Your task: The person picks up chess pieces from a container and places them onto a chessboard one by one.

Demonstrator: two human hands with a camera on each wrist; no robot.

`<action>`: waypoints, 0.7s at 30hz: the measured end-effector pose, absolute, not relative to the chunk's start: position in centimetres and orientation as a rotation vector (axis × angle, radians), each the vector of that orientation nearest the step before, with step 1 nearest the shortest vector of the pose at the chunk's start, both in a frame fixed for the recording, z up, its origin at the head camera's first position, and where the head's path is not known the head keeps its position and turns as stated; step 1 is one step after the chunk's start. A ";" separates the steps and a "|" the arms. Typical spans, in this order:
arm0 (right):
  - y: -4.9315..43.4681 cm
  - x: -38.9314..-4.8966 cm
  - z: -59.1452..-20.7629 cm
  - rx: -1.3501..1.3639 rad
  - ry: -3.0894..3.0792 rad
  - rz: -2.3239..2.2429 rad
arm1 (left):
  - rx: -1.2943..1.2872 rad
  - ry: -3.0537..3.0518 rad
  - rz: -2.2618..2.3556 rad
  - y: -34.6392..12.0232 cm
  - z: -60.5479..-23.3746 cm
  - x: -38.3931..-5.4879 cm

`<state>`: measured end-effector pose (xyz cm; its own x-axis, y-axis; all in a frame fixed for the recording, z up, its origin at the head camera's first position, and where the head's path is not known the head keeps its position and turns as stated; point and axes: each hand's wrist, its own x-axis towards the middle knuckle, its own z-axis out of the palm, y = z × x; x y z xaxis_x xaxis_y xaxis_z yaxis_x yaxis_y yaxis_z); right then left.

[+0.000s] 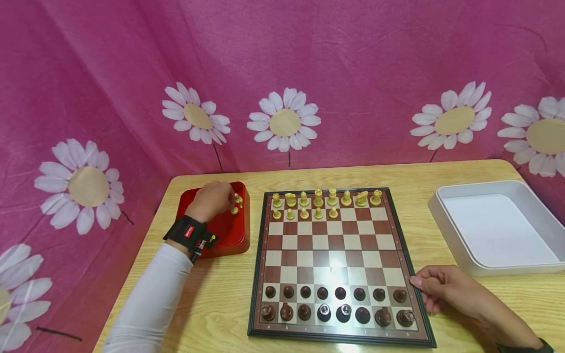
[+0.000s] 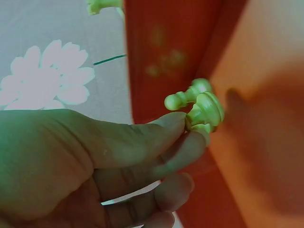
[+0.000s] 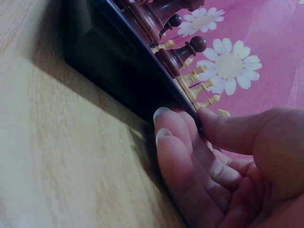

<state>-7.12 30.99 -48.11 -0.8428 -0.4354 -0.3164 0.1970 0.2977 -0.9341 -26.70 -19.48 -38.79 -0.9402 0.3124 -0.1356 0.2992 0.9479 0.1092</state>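
My left hand (image 1: 213, 200) reaches into the red box (image 1: 247, 218) at the left. In the left wrist view, its thumb and index finger pinch a cream pawn (image 2: 206, 110), with another cream chess piece (image 2: 176, 100) right behind it. At the right edge of the chessboard (image 1: 333, 259), my right hand (image 1: 454, 289) grips the border, thumb at the top edge and fingers against the dark side (image 3: 109, 71). Cream pieces fill the far row, with several cream pawns (image 1: 304, 214) in front from the left. Two full rows of dark brown pieces (image 1: 304, 312) stand on the near side.
A white tray (image 1: 450, 240) stands on the wooden table (image 1: 415, 196) to the right of the board. Loose cream pieces (image 1: 239, 200) lie in the red box by its right wall. A pink curtain (image 1: 362, 59) with daisies hangs behind and to the left.
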 end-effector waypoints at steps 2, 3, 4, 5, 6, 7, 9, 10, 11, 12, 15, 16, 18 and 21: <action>31.0 -7.1 -48.1 -0.201 2.047 -1.581 | 0.450 2.970 0.132 -19.5 -38.3 -26.6; 31.0 -7.1 -48.1 -0.198 2.048 -1.580 | 0.436 2.981 0.136 -19.5 -38.0 -26.5; 31.0 -7.1 -48.1 -0.198 2.047 -1.580 | 0.424 2.993 0.137 -19.5 -37.6 -26.4; 31.0 -7.1 -48.1 -0.200 2.048 -1.579 | 0.413 3.005 0.135 -19.4 -37.3 -26.2; 30.9 -7.1 -48.1 -0.200 2.046 -1.581 | 0.398 3.016 0.139 -19.4 -36.8 -26.0; 30.9 -7.1 -48.1 -0.202 2.045 -1.584 | 0.386 3.025 0.146 -19.3 -36.4 -25.9; 30.9 -7.1 -48.2 -0.206 2.043 -1.587 | 0.379 3.045 0.146 -19.2 -35.7 -25.6; 31.0 -7.1 -48.2 -0.206 2.042 -1.589 | 0.384 3.055 0.140 -19.1 -35.4 -25.5; 31.0 -7.1 -48.2 -0.206 2.044 -1.588 | 0.395 3.061 0.140 -19.0 -35.2 -25.4; 31.0 -7.1 -48.2 -0.204 2.043 -1.588 | 0.401 3.066 0.146 -18.9 -34.9 -25.3; 31.0 -7.1 -48.3 -0.208 2.050 -1.581 | 0.437 3.078 0.161 -18.5 -34.5 -25.0; 31.1 -7.1 -48.3 -0.208 2.052 -1.578 | 0.449 3.074 0.177 -18.3 -34.3 -24.9; 31.0 -7.1 -48.3 -0.204 2.054 -1.573 | 0.466 3.063 0.215 -17.9 -34.0 -24.7; 31.0 -7.1 -48.3 -0.205 2.054 -1.570 | 0.497 3.053 0.246 -17.0 -33.5 -24.3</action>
<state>-7.11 31.04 -48.26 -0.8420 -0.4313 -0.3240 0.1994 0.3092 -0.9298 -24.28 -16.98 -33.54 -0.9480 0.3180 -0.0123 0.3119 0.9362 0.1622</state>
